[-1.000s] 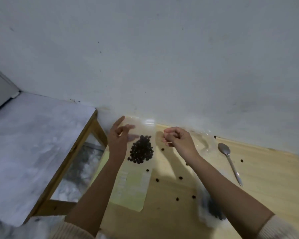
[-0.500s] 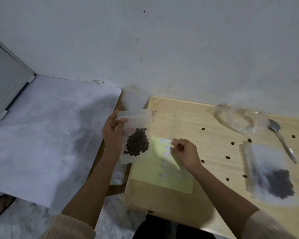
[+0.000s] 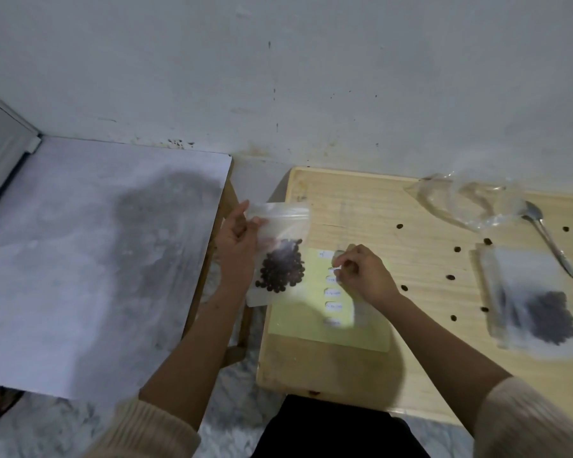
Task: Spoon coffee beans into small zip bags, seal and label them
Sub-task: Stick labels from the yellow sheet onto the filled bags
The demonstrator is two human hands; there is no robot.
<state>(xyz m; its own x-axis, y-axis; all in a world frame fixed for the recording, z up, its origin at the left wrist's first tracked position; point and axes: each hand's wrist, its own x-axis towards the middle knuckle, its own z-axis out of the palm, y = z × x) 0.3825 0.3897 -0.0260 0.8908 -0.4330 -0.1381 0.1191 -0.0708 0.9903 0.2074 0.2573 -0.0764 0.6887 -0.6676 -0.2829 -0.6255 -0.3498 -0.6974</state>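
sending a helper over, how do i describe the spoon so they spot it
Find the light wooden table against the wall and look to its far right corner. The spoon lies there beside a crumpled clear bag, the only metal thing.

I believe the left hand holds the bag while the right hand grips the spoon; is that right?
No: the head view shows the right hand pinching a label on the sheet; the spoon lies apart. The left hand does hold the bag.
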